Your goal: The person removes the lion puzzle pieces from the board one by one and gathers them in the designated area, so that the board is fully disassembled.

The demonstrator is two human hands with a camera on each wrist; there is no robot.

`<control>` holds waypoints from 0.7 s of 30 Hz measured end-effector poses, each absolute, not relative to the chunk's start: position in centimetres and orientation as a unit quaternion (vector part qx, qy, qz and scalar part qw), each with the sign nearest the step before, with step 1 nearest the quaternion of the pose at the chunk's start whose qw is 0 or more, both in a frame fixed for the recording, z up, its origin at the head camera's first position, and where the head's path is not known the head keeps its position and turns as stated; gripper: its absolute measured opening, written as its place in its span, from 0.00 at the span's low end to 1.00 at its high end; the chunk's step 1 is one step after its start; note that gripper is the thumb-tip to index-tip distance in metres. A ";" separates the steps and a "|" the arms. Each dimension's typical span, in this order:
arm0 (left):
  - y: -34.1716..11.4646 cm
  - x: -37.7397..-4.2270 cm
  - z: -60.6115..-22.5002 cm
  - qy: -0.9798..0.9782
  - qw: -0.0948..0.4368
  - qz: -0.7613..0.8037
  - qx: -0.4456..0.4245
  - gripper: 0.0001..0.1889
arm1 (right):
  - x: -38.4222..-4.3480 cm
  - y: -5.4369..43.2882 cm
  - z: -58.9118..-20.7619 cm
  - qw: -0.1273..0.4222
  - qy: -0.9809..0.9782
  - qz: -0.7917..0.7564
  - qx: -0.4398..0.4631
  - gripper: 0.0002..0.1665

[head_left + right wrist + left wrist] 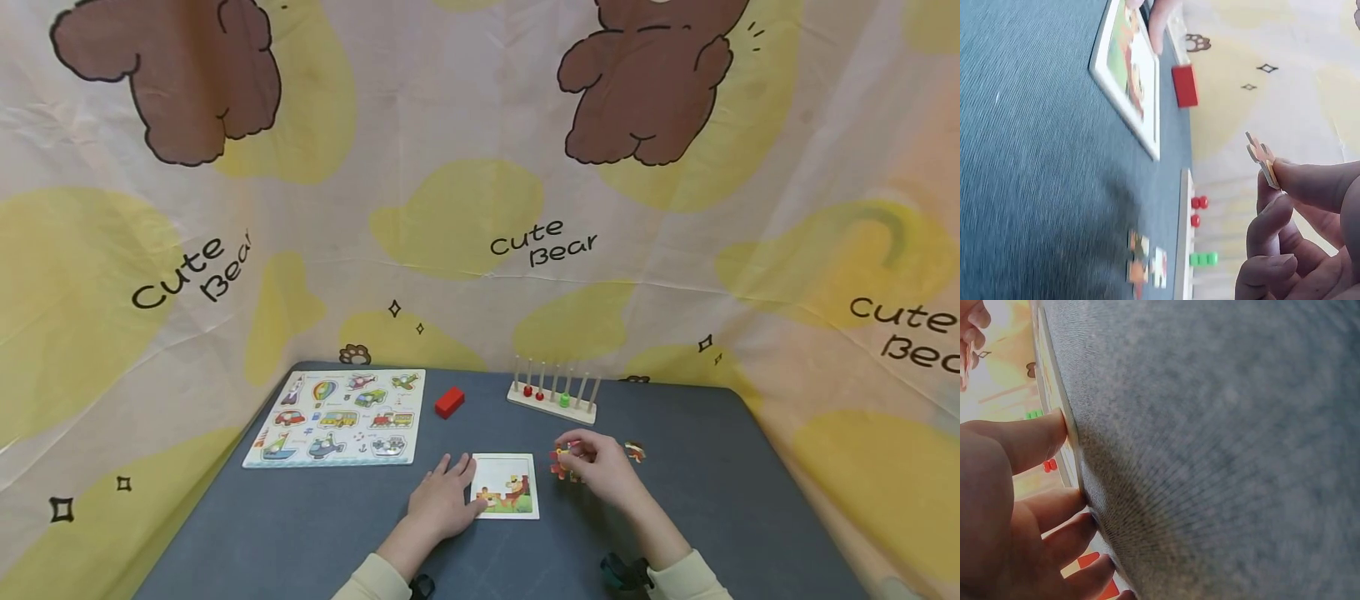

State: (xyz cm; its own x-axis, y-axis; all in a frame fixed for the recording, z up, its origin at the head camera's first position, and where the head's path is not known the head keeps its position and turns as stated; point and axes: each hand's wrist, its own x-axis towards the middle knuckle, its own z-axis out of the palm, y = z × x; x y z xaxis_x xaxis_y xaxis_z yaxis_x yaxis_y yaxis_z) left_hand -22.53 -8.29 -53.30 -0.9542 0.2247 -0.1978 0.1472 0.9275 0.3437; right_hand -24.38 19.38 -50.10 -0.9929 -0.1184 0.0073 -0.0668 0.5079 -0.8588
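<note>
A small white-framed jigsaw board lies on the table, its lower part filled with an animal picture. My left hand rests at its left side, fingers spread and fairly straight, thumb and fingertips touching the frame's edge. To the right of the board, my right hand holds a small jigsaw piece between thumb and index finger, raised above the table. Loose jigsaw pieces lie below the right hand, partly hidden by it in the head view. Another loose piece sits just right of that hand.
A vehicle peg puzzle lies at the back left. Beside it is a red block. A wooden peg rack with red and green beads stands at the back. A patterned cloth hangs behind the table.
</note>
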 end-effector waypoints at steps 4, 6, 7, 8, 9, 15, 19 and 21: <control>-8.3 -22.6 -53.3 0.975 0.118 0.164 0.096 0.39 | -24.5 20.4 -50.4 0.023 0.866 -0.497 -0.041 0.12; -8.3 -22.6 -53.4 0.975 0.118 0.162 0.096 0.39 | -24.6 21.0 -50.6 0.023 0.868 -0.495 -0.033 0.12; -8.3 -22.6 -53.3 0.975 0.118 0.162 0.095 0.39 | -24.6 21.3 -50.7 0.023 0.870 -0.492 -0.029 0.12; -8.3 -22.6 -53.3 0.975 0.118 0.161 0.095 0.39 | -24.6 21.7 -50.9 0.022 0.871 -0.490 -0.026 0.12; -8.3 -22.6 -53.3 0.975 0.118 0.161 0.094 0.39 | -24.7 22.0 -51.0 0.023 0.873 -0.487 -0.022 0.12; -8.3 -22.6 -53.3 0.975 0.118 0.163 0.092 0.39 | -24.8 23.6 -51.6 0.025 0.878 -0.478 -0.009 0.12; -8.3 -22.6 -53.3 0.975 0.119 0.166 0.090 0.39 | -24.8 24.4 -51.6 0.020 0.882 -0.470 -0.005 0.13; -8.3 -22.6 -53.3 0.975 0.118 0.167 0.090 0.39 | -24.8 24.8 -51.7 0.015 0.886 -0.463 -0.005 0.13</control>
